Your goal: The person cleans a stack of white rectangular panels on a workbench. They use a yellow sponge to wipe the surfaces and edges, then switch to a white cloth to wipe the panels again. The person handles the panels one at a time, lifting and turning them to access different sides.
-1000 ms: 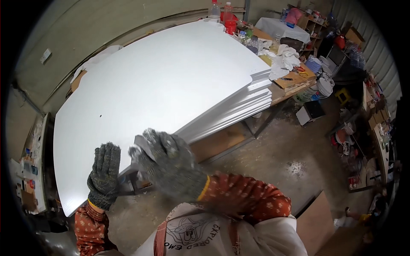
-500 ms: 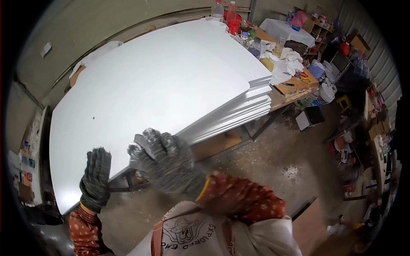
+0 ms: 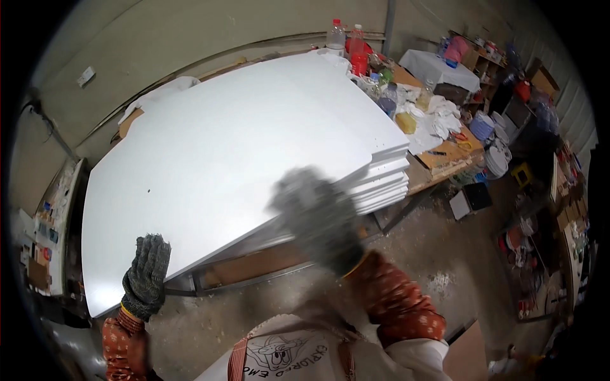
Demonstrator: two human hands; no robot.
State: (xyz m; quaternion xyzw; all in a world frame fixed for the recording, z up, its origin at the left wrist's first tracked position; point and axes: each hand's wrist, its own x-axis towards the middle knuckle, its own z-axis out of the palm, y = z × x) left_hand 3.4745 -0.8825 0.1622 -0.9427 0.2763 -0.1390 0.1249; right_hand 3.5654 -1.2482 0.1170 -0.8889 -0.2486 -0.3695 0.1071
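A large white panel (image 3: 222, 146) lies on top of a stack of white panels (image 3: 381, 184), its near edge running slantwise toward me. My left hand (image 3: 146, 276), in a dark grey knitted glove with a yellow cuff, lies along this edge near its left end. The fingers are stretched out flat, close together, and hold nothing. My right hand (image 3: 318, 216), in a matching glove, is over the same edge farther right. Motion smears its fingers, so whether it grips anything or touches the panel cannot be made out. A small dark spot (image 3: 149, 190) marks the panel's left part.
The stack rests on a workbench (image 3: 445, 166). On its right end are bottles (image 3: 358, 51), crumpled white cloths (image 3: 438, 120), a yellow sponge (image 3: 405, 122) and orange-handled scissors (image 3: 464, 143). White buckets (image 3: 497, 159) and a yellow stool (image 3: 522, 174) stand on the floor at right.
My right hand has swept rightward and slightly away along the panel's edge. The left hand stays at the edge, nearly in place. The whole view has shifted a little.
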